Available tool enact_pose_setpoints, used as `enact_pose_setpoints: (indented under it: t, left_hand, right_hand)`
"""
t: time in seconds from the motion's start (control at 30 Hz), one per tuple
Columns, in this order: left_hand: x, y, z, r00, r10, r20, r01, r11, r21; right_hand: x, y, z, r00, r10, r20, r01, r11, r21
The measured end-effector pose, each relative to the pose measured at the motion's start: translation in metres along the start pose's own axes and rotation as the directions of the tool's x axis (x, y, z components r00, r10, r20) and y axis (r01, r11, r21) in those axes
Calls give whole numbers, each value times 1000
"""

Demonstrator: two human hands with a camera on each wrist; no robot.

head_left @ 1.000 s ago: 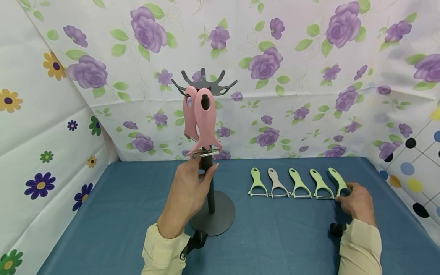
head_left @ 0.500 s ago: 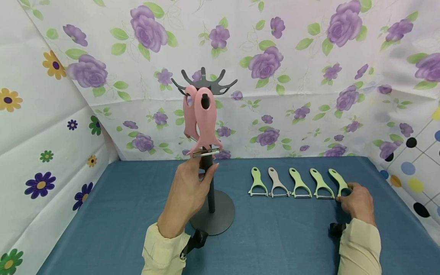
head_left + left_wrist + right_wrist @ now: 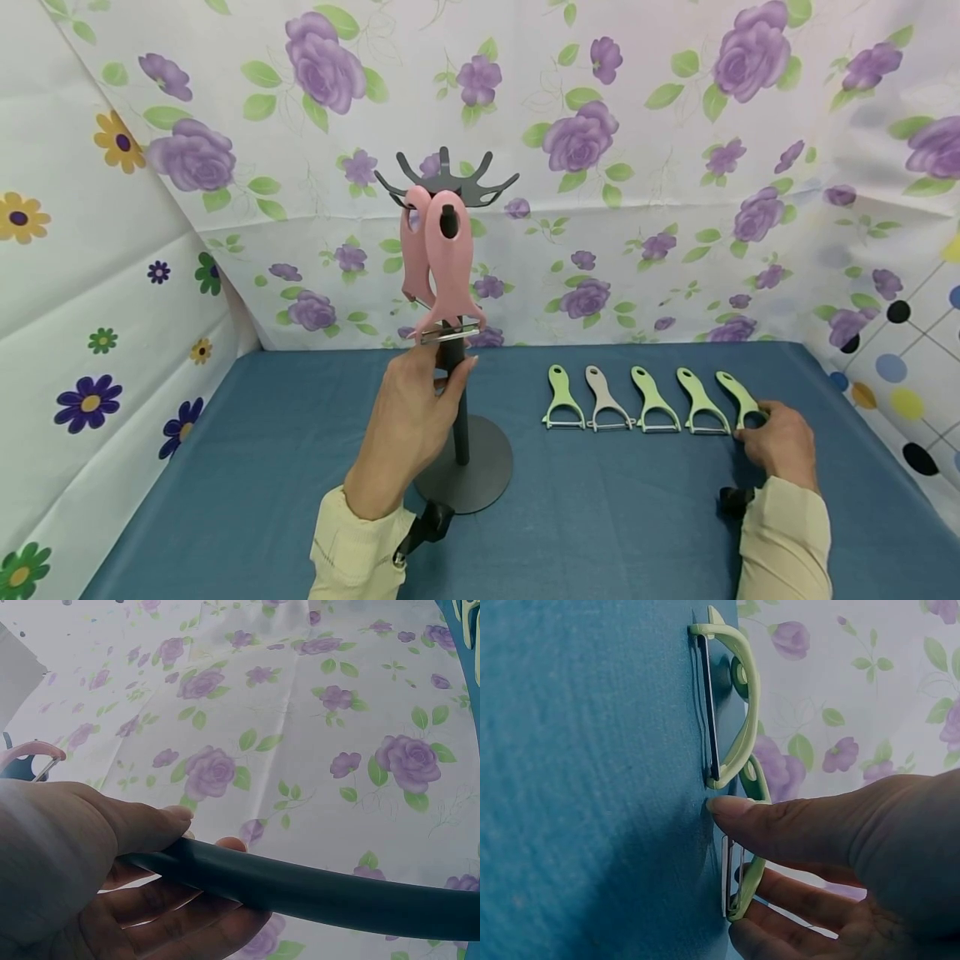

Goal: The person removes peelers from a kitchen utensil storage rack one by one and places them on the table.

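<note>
My left hand (image 3: 411,417) grips the dark upright pole (image 3: 315,889) of a grey rack, its thumb and fingers curled round it. Two pink peelers (image 3: 450,258) hang from the rack's hooks just above that hand. At the right end of a row on the table, my right hand (image 3: 782,437) holds a green peeler (image 3: 735,390) by its blade end, thumb on one side and fingers on the other, as the right wrist view shows. That peeler lies low at the cloth, and the hand hides part of its head.
Left of the held peeler lie green peelers (image 3: 698,396) and one greyish peeler (image 3: 602,392), blades toward me. The round grey base (image 3: 487,483) stands on the blue cloth (image 3: 600,517). A flowered curtain (image 3: 510,275) closes off the back, with patterned sheets at both sides.
The handle end of the rightmost green peeler has shifted slightly toward me under the right hand. My left hand stays on the pole, and the hanging peelers have not moved.
</note>
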State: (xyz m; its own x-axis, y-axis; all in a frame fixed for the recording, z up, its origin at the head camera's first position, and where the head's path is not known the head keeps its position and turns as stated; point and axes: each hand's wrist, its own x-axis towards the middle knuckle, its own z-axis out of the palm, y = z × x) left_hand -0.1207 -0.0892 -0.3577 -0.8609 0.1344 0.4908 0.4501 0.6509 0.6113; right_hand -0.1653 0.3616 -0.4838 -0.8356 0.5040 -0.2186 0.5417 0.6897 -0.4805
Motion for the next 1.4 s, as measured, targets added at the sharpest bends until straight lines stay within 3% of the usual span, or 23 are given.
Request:
enact_pose_setpoints:
  t: [0.37, 0.7, 1.4]
  left_hand:
    - [1, 1, 0, 1000, -19, 8, 19, 1000, -5]
    - [0, 1, 0, 1000, -20, 11, 20, 1000, -6]
    - [-1, 1, -1, 1000, -22, 7, 22, 1000, -8]
  right_hand:
    - [0, -1, -2, 1000, -9, 28, 10, 999, -33]
    - [0, 0, -1, 999, -37, 1, 37, 999, -17]
    - [-3, -4, -7, 998, -34, 51, 34, 999, -1]
